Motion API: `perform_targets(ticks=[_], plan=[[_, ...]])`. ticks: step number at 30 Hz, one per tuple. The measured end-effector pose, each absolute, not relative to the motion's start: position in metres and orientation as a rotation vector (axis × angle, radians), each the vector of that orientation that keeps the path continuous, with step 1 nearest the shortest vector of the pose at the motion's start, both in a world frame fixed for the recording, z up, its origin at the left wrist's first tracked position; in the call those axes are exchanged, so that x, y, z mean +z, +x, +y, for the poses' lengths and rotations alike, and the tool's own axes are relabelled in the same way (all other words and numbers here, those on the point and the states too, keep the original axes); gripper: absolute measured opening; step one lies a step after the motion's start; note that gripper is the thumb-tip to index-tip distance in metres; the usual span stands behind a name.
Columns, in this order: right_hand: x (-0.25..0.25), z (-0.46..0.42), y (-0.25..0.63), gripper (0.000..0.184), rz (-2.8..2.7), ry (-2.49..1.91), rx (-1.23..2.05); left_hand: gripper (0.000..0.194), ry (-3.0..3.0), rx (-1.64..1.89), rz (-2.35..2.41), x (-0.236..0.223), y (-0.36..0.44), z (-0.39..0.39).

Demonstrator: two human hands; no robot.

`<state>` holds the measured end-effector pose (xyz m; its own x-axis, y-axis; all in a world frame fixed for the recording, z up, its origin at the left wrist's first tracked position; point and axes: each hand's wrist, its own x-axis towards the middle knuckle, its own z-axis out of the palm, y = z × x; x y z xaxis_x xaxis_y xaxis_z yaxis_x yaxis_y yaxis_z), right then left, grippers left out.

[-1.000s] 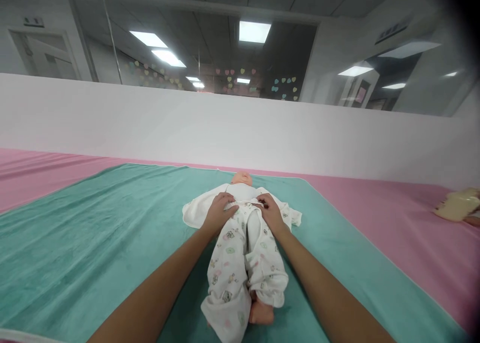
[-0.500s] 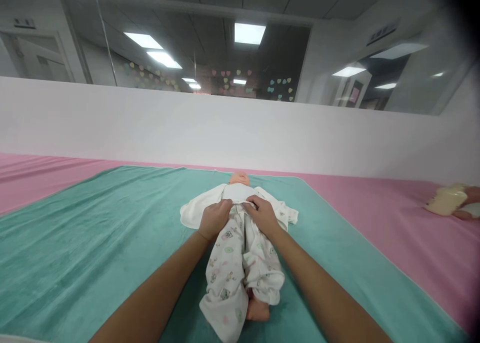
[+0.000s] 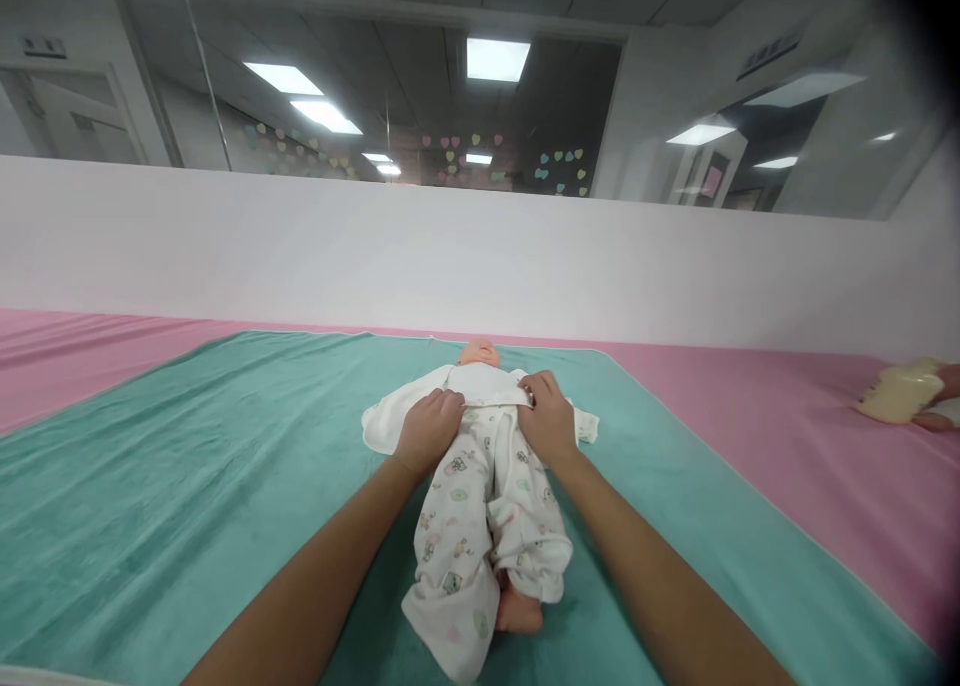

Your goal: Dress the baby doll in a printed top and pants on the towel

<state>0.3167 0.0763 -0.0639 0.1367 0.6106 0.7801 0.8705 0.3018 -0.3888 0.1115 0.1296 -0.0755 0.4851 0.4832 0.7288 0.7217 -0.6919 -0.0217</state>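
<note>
A baby doll (image 3: 480, 352) lies on its back, head away from me. It wears a white top (image 3: 409, 411) with sleeves spread and white printed trousers (image 3: 459, 511). One bare foot (image 3: 519, 611) sticks out of the trouser leg on the right; the other leg's cloth covers its foot. My left hand (image 3: 433, 429) is closed at the left side of the waist, gripping the top's hem. My right hand (image 3: 547, 416) pinches the hem at the right side. Between both hands the hem is stretched straight across, over the trousers' waistband.
A green cloth (image 3: 247, 486) lies under the doll, over a pink sheet (image 3: 780, 406). At the far right edge lies a pale yellow object (image 3: 900, 391) beside a partly visible skin-toned shape. A white low wall (image 3: 450, 256) with glass above stands behind.
My hands first lay at the waistband, then closed on the top's hem near the middle. My right hand has since moved right, and the hem is now drawn flat across the waist.
</note>
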Motion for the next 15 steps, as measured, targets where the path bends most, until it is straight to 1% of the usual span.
perform_targets(ticks=[2, 4, 6, 8, 11, 13, 15], plan=[[-0.069, 0.083, 0.328, 0.028, -1.508, -1.427, -0.226, 0.015, -2.449, -1.006, -1.126, -0.074, 0.109, 0.130], [-0.078, 0.092, 0.337, 0.033, -1.473, -1.417, -0.022, 0.024, -2.499, -1.091, -1.291, -0.074, 0.107, 0.131], [-0.088, 0.102, 0.343, 0.039, -1.407, -1.394, 0.233, 0.032, -2.580, -1.273, -1.453, -0.075, 0.107, 0.133], [-0.098, 0.110, 0.348, 0.041, -1.297, -1.378, 0.461, 0.031, -2.678, -1.533, -1.640, -0.076, 0.108, 0.136], [-0.110, 0.115, 0.352, 0.036, -1.190, -1.382, 0.639, 0.026, -2.720, -1.842, -1.945, -0.077, 0.110, 0.138], [-0.114, 0.114, 0.352, 0.030, -1.190, -1.334, 0.760, 0.027, -2.707, -1.895, -2.081, -0.077, 0.110, 0.138], [-0.116, 0.112, 0.350, 0.029, -1.175, -1.230, 0.928, 0.027, -2.735, -1.915, -2.159, -0.077, 0.110, 0.135]])
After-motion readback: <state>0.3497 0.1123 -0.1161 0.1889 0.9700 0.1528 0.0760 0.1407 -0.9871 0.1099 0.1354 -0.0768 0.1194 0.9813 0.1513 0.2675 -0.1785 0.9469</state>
